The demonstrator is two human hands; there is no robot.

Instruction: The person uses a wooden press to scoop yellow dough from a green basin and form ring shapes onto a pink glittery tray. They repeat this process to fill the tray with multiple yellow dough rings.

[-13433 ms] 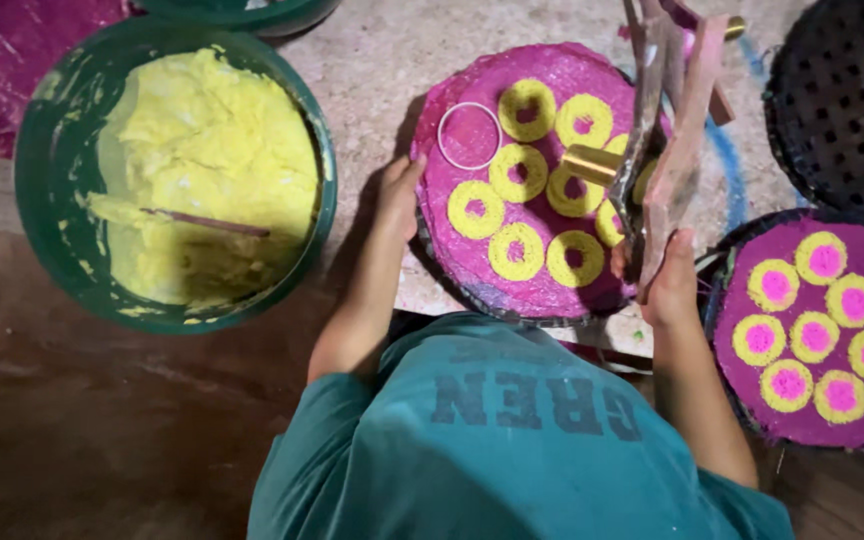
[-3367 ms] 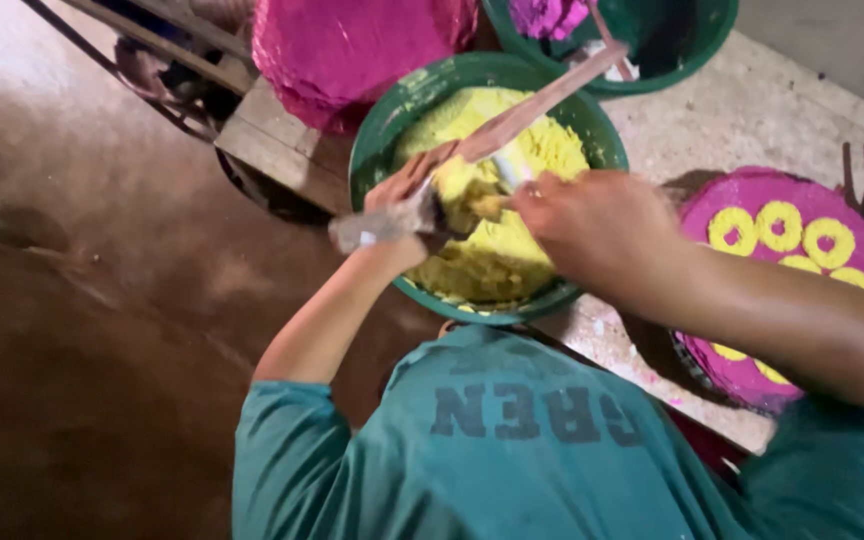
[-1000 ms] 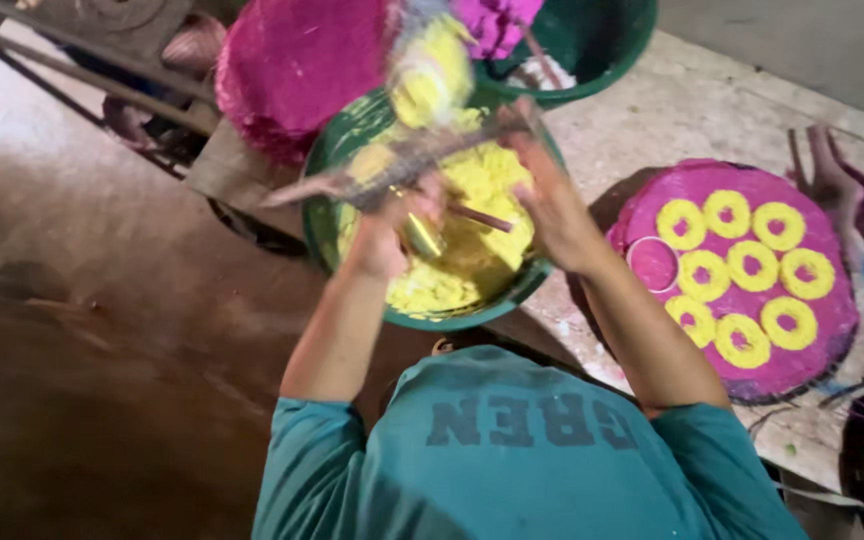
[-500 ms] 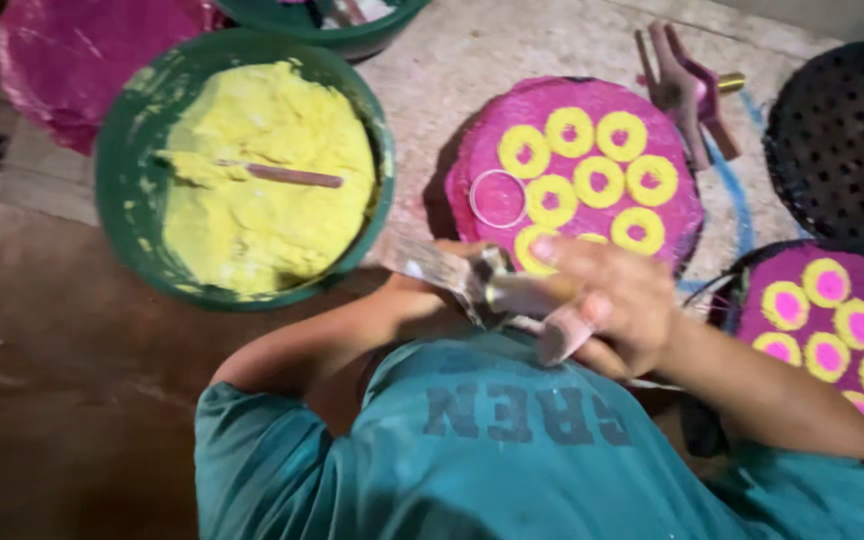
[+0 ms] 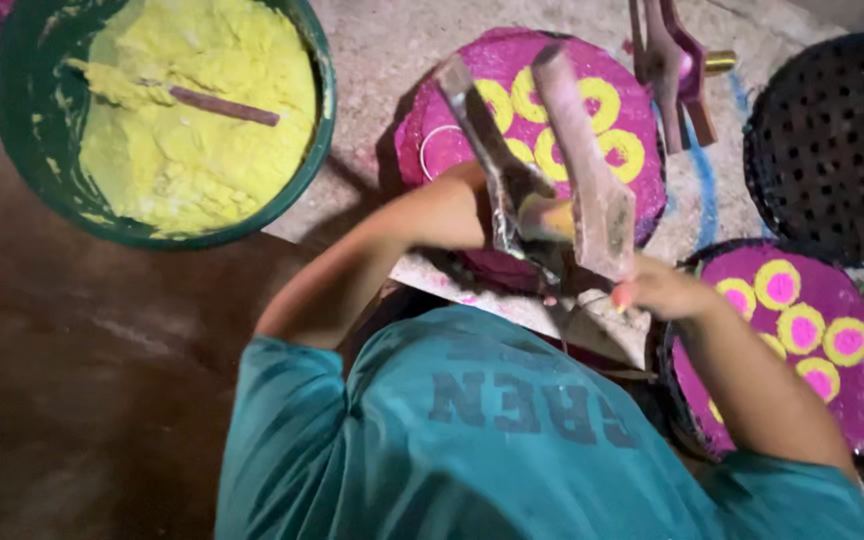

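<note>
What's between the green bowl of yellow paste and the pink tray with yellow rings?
In the head view, only bare gritty floor separates the green bowl from the pink tray.

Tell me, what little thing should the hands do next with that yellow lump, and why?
Probably lower the two-armed wooden press onto the bare circle outline on the pink board. The left hand and right hand hold it above the board with a yellow lump between its arms, and that outlined spot has no yellow ring.

Green tub [image 5: 317, 90] w/ yellow paste & a stick [image 5: 217, 103]; black basket [image 5: 832, 150] top right; second pink tray [image 5: 842, 300] below it.
</note>
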